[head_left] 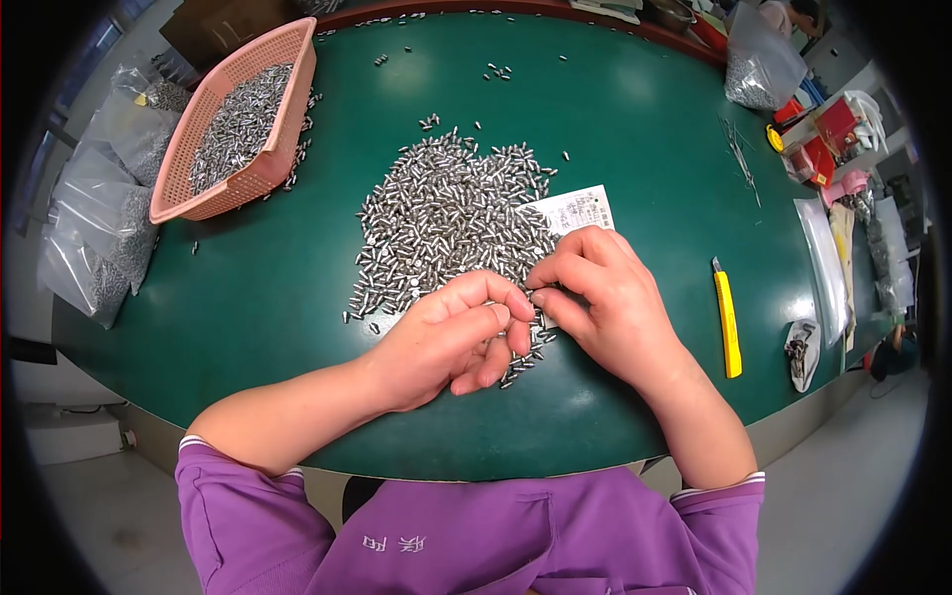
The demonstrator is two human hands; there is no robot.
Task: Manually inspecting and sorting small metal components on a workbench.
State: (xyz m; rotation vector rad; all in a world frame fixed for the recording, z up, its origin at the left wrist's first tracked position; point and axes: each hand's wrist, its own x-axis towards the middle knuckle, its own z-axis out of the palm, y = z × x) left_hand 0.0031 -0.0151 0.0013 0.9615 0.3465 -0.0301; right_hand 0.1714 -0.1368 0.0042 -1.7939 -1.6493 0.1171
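Observation:
A heap of small, shiny, bullet-shaped metal parts [446, 213] lies on the green table in front of me. My left hand [461, 332] is at the heap's near edge, palm turned inward, its fingers curled and the thumb pressed against the index finger. Whatever it may hold is hidden. Close beside it, my right hand [600, 293] pinches thumb and index finger together over the heap's near right side. One of the metal parts seems to be at those fingertips, mostly covered. A few more parts trail out under and between the hands. A printed paper slip [580, 210] lies partly beneath the heap.
A pink plastic basket [293, 109] full of the same parts stands at the far left, beside filled clear bags [99, 223]. To the right lie a yellow utility knife [729, 322], thin wires [739, 159] and a crumpled small bag [801, 352]. Another bag [762, 64] stands far right.

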